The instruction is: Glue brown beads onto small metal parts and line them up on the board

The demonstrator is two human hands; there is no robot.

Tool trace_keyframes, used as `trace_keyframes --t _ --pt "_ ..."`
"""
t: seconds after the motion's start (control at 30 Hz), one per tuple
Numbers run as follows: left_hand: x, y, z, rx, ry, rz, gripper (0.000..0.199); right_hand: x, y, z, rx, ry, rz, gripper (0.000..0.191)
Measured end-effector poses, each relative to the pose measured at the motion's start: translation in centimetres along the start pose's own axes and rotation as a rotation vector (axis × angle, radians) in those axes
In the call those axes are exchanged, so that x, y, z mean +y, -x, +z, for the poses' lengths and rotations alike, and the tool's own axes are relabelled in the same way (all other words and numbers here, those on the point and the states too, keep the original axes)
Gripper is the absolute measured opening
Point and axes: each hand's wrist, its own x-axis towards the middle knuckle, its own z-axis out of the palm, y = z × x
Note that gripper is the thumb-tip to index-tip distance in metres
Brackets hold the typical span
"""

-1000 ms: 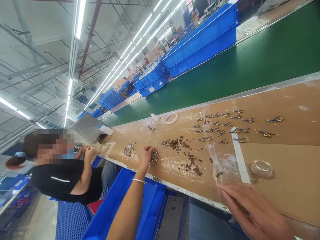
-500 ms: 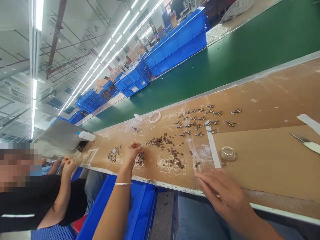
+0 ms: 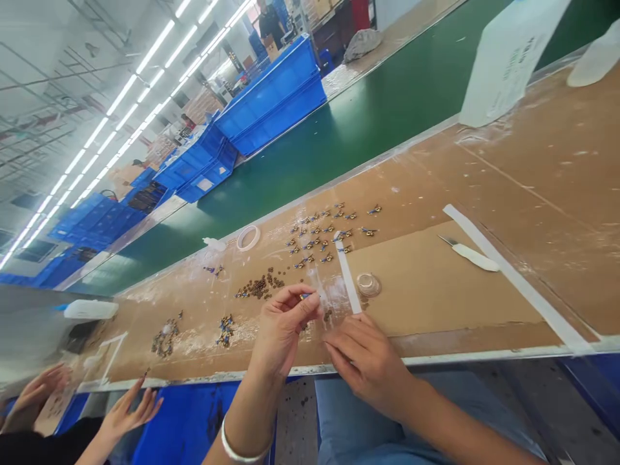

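Over the tabletop, my left hand [image 3: 285, 323] pinches a small blue-and-gold figure-like piece [image 3: 305, 296] between thumb and fingertips. Just right of it, my right hand [image 3: 371, 355] has its fingers bent together close to the table's front; whatever its fingertips may hold is hidden. Behind my left hand lies a heap of small brown discs [image 3: 261, 286], partly covered by the hand. A clump of blue-and-gold pieces [image 3: 225, 330] rests to the left. Similar pieces [image 3: 314, 242] are spread out in loose rows farther back.
A clear round cup [image 3: 369, 284] and a white-handled knife [image 3: 469, 254] lie on the right. A tape roll [image 3: 248, 238] sits near the green conveyor belt [image 3: 387, 110]. Blue crates [image 3: 276, 97] stand beyond it. At lower left are a co-worker's hands [image 3: 128, 410].
My left hand has moved right from the clump, now holding a blue-and-gold piece near my right hand. My right hand's fingers have drawn together. The view has swung right.
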Motion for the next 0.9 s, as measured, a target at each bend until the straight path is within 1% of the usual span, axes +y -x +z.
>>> trace_keyframes --t 0.07,0.13,0.3,0.5,0.6,0.77,0.9 --pt "0.1 -0.2 1.1 -0.034 -0.015 -0.038 0.029 0.0 0.0 0.0 -0.001 0.011 0.013 0.018" --pt "0.0 -0.5 1.9 -0.044 -0.052 -0.038 0.031 0.0 -0.1 0.0 0.001 0.015 0.022 0.018" --pt "-0.5 -1.5 3.0 0.002 -0.135 0.058 0.031 0.1 -0.1 -0.1 -0.018 0.010 0.013 0.016" --pt "-1.1 -2.1 3.5 0.018 -0.207 0.141 0.027 0.4 -0.2 0.0 -0.008 0.025 -0.002 0.018" --pt "-1.1 -2.2 3.7 0.026 -0.345 0.182 0.025 0.5 -0.4 -0.2 0.005 0.039 -0.013 0.021" --pt "-0.8 -2.2 4.2 0.007 -0.589 0.340 0.017 0.6 -0.5 -0.3 0.005 0.087 -0.034 0.024" --pt "-1.0 -2.3 4.6 0.010 -0.714 0.380 0.014 0.7 -0.4 -0.1 0.023 0.096 -0.030 0.026"
